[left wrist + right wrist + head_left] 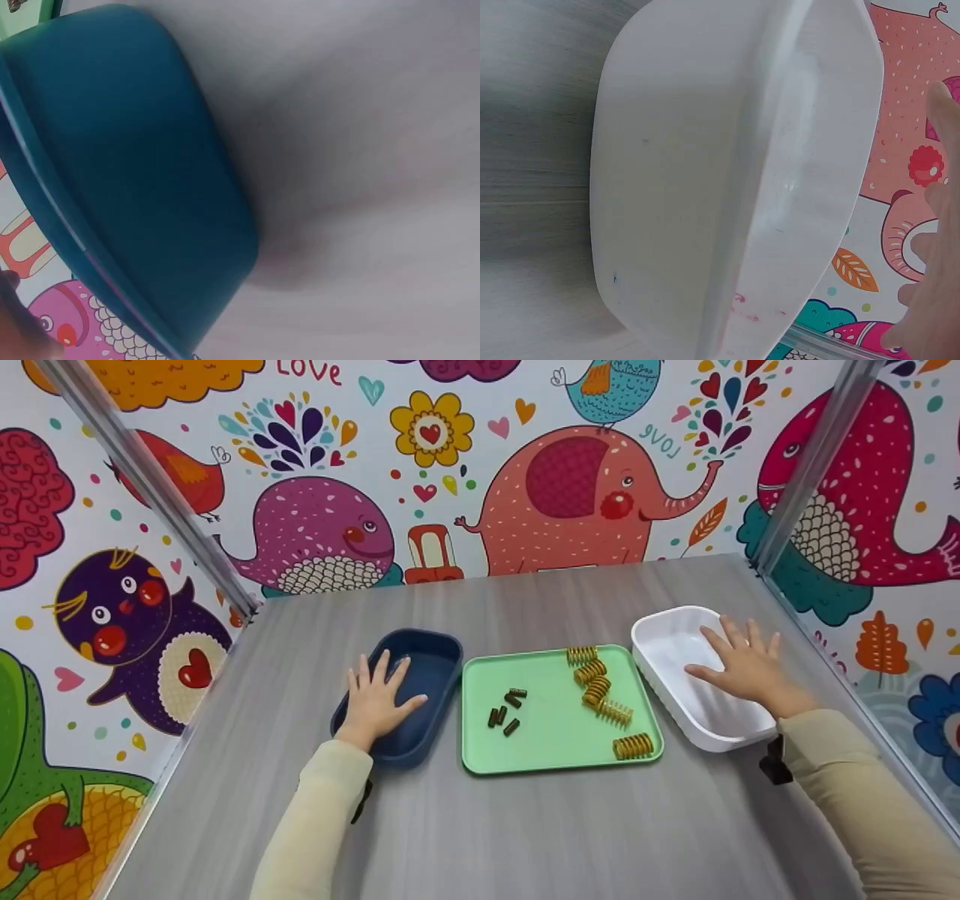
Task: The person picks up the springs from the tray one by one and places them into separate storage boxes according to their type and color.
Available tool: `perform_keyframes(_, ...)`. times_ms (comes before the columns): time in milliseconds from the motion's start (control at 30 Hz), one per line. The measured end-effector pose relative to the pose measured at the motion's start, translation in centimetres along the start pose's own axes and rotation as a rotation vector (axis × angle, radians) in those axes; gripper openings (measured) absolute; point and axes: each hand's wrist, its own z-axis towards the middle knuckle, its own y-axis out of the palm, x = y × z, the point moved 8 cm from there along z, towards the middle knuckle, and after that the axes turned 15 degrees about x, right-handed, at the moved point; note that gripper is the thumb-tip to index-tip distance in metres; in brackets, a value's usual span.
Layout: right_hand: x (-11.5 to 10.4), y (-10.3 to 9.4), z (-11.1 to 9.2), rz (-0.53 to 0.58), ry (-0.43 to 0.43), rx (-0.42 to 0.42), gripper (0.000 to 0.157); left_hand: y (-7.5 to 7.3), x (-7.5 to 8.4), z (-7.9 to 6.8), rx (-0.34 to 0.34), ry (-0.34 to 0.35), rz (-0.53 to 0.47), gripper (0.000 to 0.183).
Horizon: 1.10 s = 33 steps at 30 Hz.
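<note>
The blue tub lies left of the green tray, the far end of its long axis slanting right; the white tub, on the tray's right, slants left. Over them, respectively, the left hand and right hand spread wide, palms down, holding nothing.

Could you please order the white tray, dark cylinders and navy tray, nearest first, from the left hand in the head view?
1. Navy tray, under the left hand
2. Dark cylinders, on the green tray
3. White tray, far right
</note>
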Motion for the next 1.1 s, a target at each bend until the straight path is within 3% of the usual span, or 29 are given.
perform_keyframes(133,-0.2,0.0,0.1,0.006,-0.008,0.003,0.086,-0.2,1.0,-0.4,0.041,0.085,0.009,0.074)
perform_keyframes(267,-0.5,-0.3,0.2,0.018,-0.010,0.012,0.085,-0.5,3.0,-1.3,0.088,0.216,0.001,0.071)
perform_keyframes(467,-1.2,-0.7,0.6,0.040,-0.011,0.007,0.085,-0.5,6.4,-2.5,0.086,0.350,-0.048,0.070)
perform_keyframes(600,-1.6,-0.5,0.8,0.053,-0.023,0.009,0.085,0.2,8.8,-3.7,0.087,0.481,-0.060,0.070)
perform_keyframes(733,-2.0,-0.4,1.0,0.046,-0.039,0.012,0.085,1.1,10.7,-5.3,0.027,0.591,-0.025,0.071)
perform_keyframes(900,-2.7,0.0,1.2,0.048,-0.041,-0.001,0.085,2.4,11.7,-6.7,-0.061,0.627,-0.026,0.069)
perform_keyframes(1100,-4.0,0.5,1.3,0.044,-0.062,0.002,0.083,3.7,12.2,-8.1,-0.117,0.689,0.007,0.066)
